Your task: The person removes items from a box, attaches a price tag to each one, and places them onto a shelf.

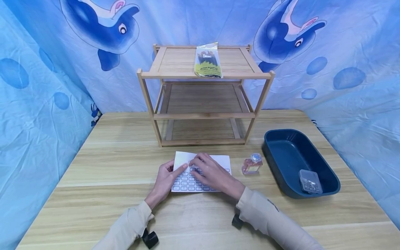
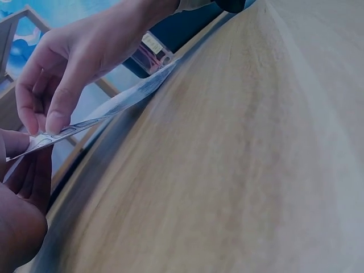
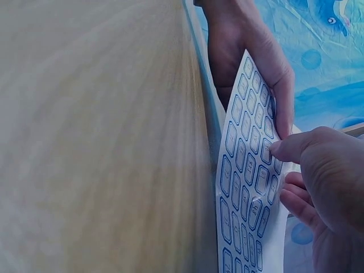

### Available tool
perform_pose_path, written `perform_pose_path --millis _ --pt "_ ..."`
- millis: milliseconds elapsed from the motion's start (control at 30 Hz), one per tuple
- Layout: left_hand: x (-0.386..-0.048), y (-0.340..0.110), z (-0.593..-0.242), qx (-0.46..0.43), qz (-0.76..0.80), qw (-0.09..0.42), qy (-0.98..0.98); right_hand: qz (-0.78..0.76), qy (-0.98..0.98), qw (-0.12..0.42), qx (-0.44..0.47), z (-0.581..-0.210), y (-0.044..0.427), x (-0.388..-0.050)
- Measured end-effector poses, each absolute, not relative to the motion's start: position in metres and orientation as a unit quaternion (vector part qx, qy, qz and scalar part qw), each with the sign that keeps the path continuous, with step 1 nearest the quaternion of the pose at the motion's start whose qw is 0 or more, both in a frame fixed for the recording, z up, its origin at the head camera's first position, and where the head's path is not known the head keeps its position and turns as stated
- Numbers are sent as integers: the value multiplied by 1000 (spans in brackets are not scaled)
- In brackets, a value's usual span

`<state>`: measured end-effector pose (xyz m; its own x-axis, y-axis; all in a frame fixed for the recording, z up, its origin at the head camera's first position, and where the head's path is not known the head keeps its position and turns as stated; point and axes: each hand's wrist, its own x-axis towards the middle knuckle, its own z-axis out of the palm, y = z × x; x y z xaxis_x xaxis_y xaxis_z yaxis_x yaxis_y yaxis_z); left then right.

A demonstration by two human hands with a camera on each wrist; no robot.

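Note:
A white sheet of stickers [image 1: 223,160], printed with rows of small blue-outlined labels, is held tilted over the wooden table. My left hand [image 1: 165,180] pinches its left side, the thumb on top and the fingers underneath. Over the upper middle of the sheet, my right hand [image 1: 210,171] has bent fingers, and its thumb and fingertips touch the printed face near the left thumb. In the right wrist view, a fingertip rests on a label of the sticker sheet [image 3: 248,165]. Whether the right fingertips pinch a label is too small to see.
A small pink perfume bottle [image 1: 251,164] stands right of the sheet. Beyond it sits a dark blue basin [image 1: 281,147] holding a clear plastic box [image 1: 310,181]. Behind is a wooden three-tier shelf [image 1: 204,115], with a packet of brushes [image 1: 207,62] on top.

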<state>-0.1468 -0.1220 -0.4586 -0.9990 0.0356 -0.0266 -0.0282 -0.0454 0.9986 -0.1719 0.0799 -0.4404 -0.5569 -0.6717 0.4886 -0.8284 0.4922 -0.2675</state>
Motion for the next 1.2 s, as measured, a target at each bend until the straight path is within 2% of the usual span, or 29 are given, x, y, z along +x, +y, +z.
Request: perform_pose_path --millis 1000,1200 --pt "-146 -116 -462 2 739 6 674 252 -840 164 452 -442 81 -173" --pt "-145 -116 -462 5 736 5 676 250 -847 147 446 -443 80 -174"
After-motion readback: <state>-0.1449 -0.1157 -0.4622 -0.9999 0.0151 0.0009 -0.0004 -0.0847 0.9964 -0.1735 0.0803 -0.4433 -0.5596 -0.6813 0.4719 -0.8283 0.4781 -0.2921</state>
